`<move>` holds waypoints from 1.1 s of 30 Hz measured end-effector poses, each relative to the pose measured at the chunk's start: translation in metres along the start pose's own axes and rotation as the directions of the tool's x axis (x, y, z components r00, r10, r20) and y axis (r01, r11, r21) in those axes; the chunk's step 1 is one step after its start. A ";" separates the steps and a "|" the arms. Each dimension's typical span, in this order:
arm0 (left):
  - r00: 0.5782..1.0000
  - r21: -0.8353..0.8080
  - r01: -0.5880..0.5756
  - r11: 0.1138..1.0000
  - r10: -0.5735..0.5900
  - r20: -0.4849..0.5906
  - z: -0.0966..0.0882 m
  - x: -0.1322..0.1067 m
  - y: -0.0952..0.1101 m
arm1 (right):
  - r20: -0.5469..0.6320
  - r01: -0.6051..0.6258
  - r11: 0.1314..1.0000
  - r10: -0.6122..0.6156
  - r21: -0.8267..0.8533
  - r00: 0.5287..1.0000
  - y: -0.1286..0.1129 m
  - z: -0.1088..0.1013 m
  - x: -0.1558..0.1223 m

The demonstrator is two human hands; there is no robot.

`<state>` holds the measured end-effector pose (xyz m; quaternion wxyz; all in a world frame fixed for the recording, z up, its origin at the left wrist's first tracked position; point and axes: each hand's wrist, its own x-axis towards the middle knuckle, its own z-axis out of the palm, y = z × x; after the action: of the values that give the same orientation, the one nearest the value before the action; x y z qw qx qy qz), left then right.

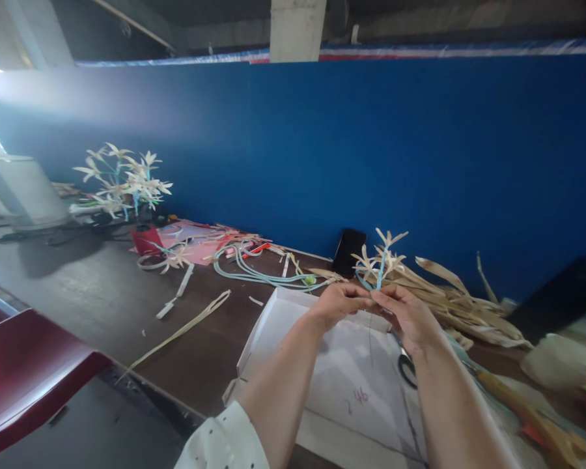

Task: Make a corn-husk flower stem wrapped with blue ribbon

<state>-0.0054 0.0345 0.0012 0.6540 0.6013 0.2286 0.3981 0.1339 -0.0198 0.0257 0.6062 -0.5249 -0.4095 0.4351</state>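
Observation:
Both my hands meet above a white cardboard box lid (293, 326). My left hand (339, 301) and my right hand (405, 312) are closed, pinching the light-blue stem of a small flower sprig (381, 260) made of pale dried leaf strips. The sprig stands upright above my fingers. Black-handled scissors (406, 366) lie on the lid just under my right hand.
A pile of dried leaves (461, 303) lies right of the sprig. Light-blue wire coils (258, 270), pink paper (202, 247), loose leaf strips (185, 329) and a finished flower bouquet (124, 179) sit on the dark table. A black phone (349, 251) leans on the blue wall. Red chair (24, 371) at left.

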 end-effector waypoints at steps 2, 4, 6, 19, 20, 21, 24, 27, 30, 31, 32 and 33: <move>0.999 0.029 -0.015 0.999 0.016 -0.031 0.000 0.000 -0.001 | -0.003 -0.010 1.000 0.010 0.002 1.000 0.003 -0.002 0.003; 0.998 0.042 -0.037 0.998 0.039 -0.046 0.001 0.001 -0.002 | 0.002 -0.045 0.998 0.045 0.044 0.999 0.006 -0.004 0.005; 0.997 0.036 -0.064 0.997 0.066 -0.045 0.002 0.003 -0.004 | 0.034 -0.095 0.989 0.091 0.118 0.995 0.008 -0.007 0.005; 0.991 0.071 -0.060 0.996 0.068 -0.116 0.006 -0.002 0.008 | 0.154 -0.161 0.960 0.128 0.228 0.980 0.008 -0.006 0.003; 0.991 0.048 -0.043 0.998 0.049 -0.121 0.006 -0.003 0.008 | 0.150 -0.158 0.960 0.125 0.233 0.981 0.008 -0.006 0.003; 0.992 0.032 -0.028 0.999 0.032 -0.123 0.006 -0.002 0.009 | 0.145 -0.157 0.959 0.125 0.237 0.981 0.008 -0.005 0.003; 0.992 0.020 0.005 1.000 -0.003 -0.122 0.005 -0.002 0.009 | 0.131 -0.158 0.958 0.130 0.239 0.983 0.006 -0.003 0.002; 0.994 0.019 0.012 1.000 -0.009 -0.108 0.005 -0.001 0.007 | 0.117 -0.147 0.965 0.124 0.216 0.985 0.006 -0.003 0.001; 0.995 0.058 -0.007 0.998 0.012 -0.098 0.004 0.000 0.005 | 0.079 -0.105 0.979 0.092 0.177 0.993 0.007 -0.003 0.002; 0.994 0.081 -0.016 0.997 0.024 -0.103 0.005 0.000 0.005 | 0.057 -0.090 0.983 0.082 0.161 0.995 0.007 -0.002 0.002; 0.993 0.103 -0.022 0.994 0.033 -0.111 0.005 0.000 0.004 | 0.030 -0.075 0.987 0.071 0.141 0.997 0.007 -0.001 0.003; 0.993 0.122 -0.021 0.992 0.035 -0.114 0.005 -0.001 0.004 | 0.006 -0.059 0.991 0.059 0.117 0.998 0.007 0.000 0.003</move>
<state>-0.0026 0.0307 0.0058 0.5964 0.6187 0.2817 0.4269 0.1345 -0.0165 0.0183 0.6223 -0.4998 -0.3683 0.4768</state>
